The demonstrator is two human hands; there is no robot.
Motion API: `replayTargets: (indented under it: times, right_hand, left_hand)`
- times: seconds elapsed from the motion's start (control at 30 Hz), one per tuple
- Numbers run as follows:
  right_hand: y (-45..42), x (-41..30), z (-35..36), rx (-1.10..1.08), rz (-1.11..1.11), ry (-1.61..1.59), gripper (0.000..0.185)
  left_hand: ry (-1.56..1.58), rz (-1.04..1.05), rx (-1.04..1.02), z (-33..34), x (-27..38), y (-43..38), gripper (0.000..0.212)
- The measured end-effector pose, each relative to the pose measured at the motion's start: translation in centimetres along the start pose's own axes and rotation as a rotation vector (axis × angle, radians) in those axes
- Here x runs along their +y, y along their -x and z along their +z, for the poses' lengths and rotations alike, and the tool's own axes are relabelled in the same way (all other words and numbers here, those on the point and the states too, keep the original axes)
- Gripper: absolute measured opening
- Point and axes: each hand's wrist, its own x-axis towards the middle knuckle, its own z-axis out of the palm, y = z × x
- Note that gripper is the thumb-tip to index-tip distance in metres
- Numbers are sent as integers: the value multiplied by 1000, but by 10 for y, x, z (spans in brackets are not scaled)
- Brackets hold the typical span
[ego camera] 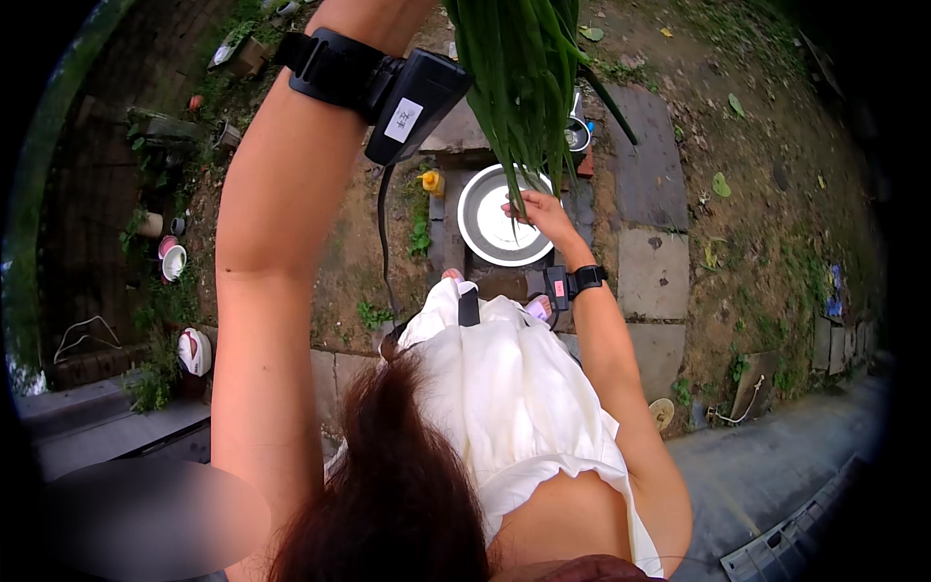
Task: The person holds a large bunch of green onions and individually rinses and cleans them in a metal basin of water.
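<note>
A bunch of long green leaves, like scallions or chives (520,80), hangs down from the top edge of the view with its tips lowest. My left arm is raised and reaches past the top edge, so my left hand is out of view. My right hand (540,215) is at the hanging leaf tips, over the right part of a round metal basin (471,231); whether its fingers grip a leaf cannot be told. The basin stands on the ground before my feet, its inside pale and bright. Both forearms carry strapped black devices.
A yellow bottle (431,182) stands left of the basin. Beyond the basin at the right is a small metal pot or ladle (577,135) near a red brick (585,163). Stone slabs (652,273) run along the right. A white bowl (174,262) lies far left among plants.
</note>
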Motion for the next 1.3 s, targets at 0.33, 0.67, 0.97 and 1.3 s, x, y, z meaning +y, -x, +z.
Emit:
replayTargets:
  times: [0.33,0.67,0.97,1.3]
  right_hand:
    - [44,-33,-14,-136,165,-94,32]
    - [38,-30,-13,-38,129,59,22]
    - [31,-5,-24,-6,158,41,17]
    - [32,12,-27,110,385,-359,22]
  left_hand:
    - [-43,68,-8,-45,32,-15,16]
    - [22,71,16,-66,48,0,15]
    - [0,80,-5,-127,46,-28,19]
    - [62,60,64,-125,42,2,17]
